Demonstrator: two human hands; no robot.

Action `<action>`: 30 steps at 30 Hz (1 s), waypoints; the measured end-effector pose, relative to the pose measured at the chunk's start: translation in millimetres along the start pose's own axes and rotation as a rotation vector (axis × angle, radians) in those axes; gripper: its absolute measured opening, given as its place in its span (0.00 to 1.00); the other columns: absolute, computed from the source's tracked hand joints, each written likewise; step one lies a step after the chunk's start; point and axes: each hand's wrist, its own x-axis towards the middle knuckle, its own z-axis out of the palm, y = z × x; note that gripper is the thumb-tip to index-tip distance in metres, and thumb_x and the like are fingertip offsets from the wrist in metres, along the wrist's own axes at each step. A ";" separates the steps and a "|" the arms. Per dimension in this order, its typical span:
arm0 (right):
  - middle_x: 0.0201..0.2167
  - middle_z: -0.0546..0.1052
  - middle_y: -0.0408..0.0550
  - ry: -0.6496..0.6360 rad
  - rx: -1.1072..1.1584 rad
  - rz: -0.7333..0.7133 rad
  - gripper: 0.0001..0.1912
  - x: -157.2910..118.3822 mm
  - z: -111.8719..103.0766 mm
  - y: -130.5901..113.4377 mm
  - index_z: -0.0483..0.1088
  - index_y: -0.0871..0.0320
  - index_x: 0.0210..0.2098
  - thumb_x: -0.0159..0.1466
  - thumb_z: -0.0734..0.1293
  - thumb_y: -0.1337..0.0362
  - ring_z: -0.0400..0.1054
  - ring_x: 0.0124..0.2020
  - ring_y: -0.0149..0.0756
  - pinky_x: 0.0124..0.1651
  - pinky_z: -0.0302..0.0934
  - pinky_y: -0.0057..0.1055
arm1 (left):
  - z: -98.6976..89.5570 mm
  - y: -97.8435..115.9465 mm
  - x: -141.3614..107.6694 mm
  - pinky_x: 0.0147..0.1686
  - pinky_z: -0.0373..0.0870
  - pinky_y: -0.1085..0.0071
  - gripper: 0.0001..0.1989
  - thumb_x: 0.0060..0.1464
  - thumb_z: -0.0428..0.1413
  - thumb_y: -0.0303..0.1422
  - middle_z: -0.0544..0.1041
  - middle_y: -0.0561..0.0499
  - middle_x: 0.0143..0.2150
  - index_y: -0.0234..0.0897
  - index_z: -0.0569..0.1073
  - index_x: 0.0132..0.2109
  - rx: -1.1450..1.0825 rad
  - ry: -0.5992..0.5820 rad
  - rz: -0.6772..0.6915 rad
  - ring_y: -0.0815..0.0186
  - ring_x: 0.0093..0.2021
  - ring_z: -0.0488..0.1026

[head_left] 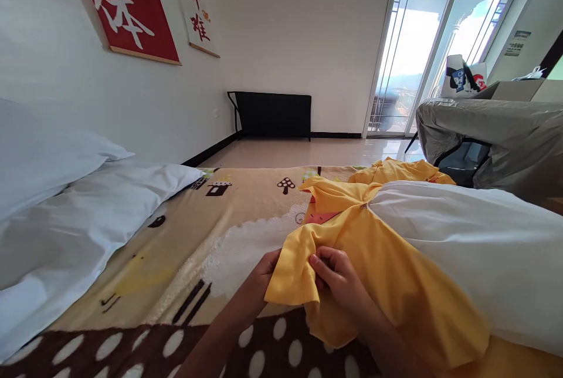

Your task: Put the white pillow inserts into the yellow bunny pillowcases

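A yellow pillowcase [396,272] with some red print lies bunched against a white pillow [457,231] on the right of the bed. The fabric gathers to a pinched point near one end of the pillow. My left hand [264,275] grips the loose flap at its left edge, fingertips partly behind the cloth. Just to the right, my right hand [336,275] pinches a fold of the same flap between thumb and fingers. How far the pillow reaches into the case is hidden by folds.
A patterned blanket [189,260] with a brown dotted border covers the bed. White pillows [88,213] lie at the left by the wall. More yellow fabric [400,171] sits at the far edge. Beyond are a black folded panel [272,114] and a plastic-covered table [492,122].
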 end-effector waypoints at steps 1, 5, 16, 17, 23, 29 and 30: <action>0.15 0.58 0.36 0.001 -0.008 -0.003 0.25 0.1 0.0 0.8 0.57 0.58 0.20 0.56 0.65 0.44 0.48 0.18 0.23 0.21 0.41 0.25 | -1.2 -3.3 1.9 0.30 0.66 0.74 0.11 0.39 0.60 0.32 0.76 0.53 0.29 0.35 0.77 0.34 0.006 -0.009 0.005 0.67 0.30 0.68; 0.15 0.56 0.35 0.004 -0.041 -0.013 0.25 0.1 0.4 4.1 0.56 0.57 0.20 0.57 0.64 0.44 0.47 0.18 0.23 0.20 0.40 0.26 | -3.1 -13.7 9.2 0.29 0.66 0.73 0.12 0.40 0.61 0.33 0.76 0.52 0.28 0.33 0.77 0.35 0.003 -0.062 -0.011 0.64 0.31 0.69; 0.17 0.54 0.35 0.008 -0.090 -0.061 0.23 -1.1 3.7 11.5 0.54 0.56 0.21 0.61 0.62 0.47 0.47 0.20 0.24 0.21 0.42 0.25 | 3.1 5.7 -2.8 0.18 0.54 0.78 0.11 0.48 0.57 0.36 0.65 0.57 0.20 0.32 0.75 0.37 -0.066 -0.204 -0.004 0.74 0.19 0.56; 0.17 0.55 0.36 0.008 -0.091 -0.058 0.22 -1.3 4.3 11.5 0.54 0.56 0.21 0.61 0.62 0.47 0.47 0.20 0.24 0.21 0.43 0.25 | 2.5 6.5 -3.3 0.17 0.52 0.78 0.12 0.49 0.57 0.37 0.65 0.56 0.21 0.32 0.75 0.37 -0.067 -0.223 -0.015 0.75 0.19 0.55; 0.20 0.58 0.38 0.093 -0.193 -0.098 0.20 -5.5 12.4 12.7 0.55 0.57 0.22 0.62 0.61 0.49 0.50 0.23 0.27 0.25 0.48 0.25 | 3.1 5.4 -2.2 0.16 0.46 0.80 0.14 0.45 0.60 0.35 0.63 0.57 0.20 0.30 0.74 0.39 -0.062 -0.226 -0.028 0.77 0.19 0.52; 0.20 0.59 0.38 0.096 -0.353 -0.111 0.18 -11.0 14.2 9.1 0.55 0.57 0.22 0.63 0.60 0.53 0.51 0.23 0.27 0.27 0.48 0.26 | -2.1 -1.1 -0.8 0.22 0.59 0.79 0.11 0.43 0.61 0.32 0.70 0.54 0.25 0.31 0.75 0.36 -0.129 -0.158 -0.116 0.73 0.23 0.65; 0.19 0.59 0.38 0.097 -0.374 -0.113 0.18 -11.4 13.9 7.9 0.55 0.57 0.22 0.63 0.60 0.53 0.51 0.23 0.27 0.27 0.48 0.26 | -2.6 -3.3 0.1 0.23 0.62 0.78 0.11 0.43 0.61 0.32 0.71 0.53 0.25 0.32 0.75 0.35 -0.173 -0.138 -0.123 0.71 0.24 0.67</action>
